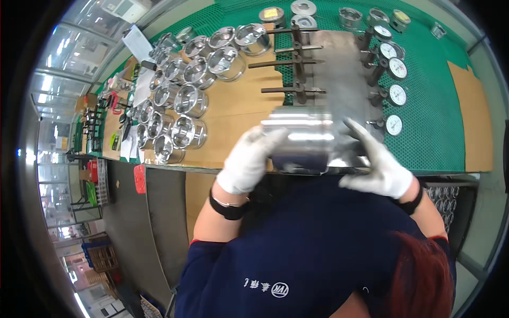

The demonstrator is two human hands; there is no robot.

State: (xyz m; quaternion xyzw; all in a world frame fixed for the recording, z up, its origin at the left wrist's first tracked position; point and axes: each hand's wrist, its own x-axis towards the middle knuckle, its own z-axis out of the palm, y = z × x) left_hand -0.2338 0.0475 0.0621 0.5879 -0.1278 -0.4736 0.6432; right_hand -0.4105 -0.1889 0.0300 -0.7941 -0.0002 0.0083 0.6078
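Observation:
A large shiny metal piston (305, 139), ringed with grooves, lies on its side at the front edge of the bench. My left hand (249, 159), in a white glove, grips its left end, with the fingers partly hidden behind the metal. To the right of the piston, my right hand (380, 167), also gloved in white, is spread with its fingers apart and holds nothing. Just beyond the piston stretches a grey metal plate (342, 69). Dial gauges (397, 95) on dark posts line its right side, and rod stands (299, 63) line its left.
Many open-ended pistons (191, 100) stand in rows on brown cardboard (238, 114) at the left. More round metal parts (350, 18) sit along the far edge on a green mat (429, 106). Red-handled scissors (114, 102) and a clipboard (138, 43) lie farther left.

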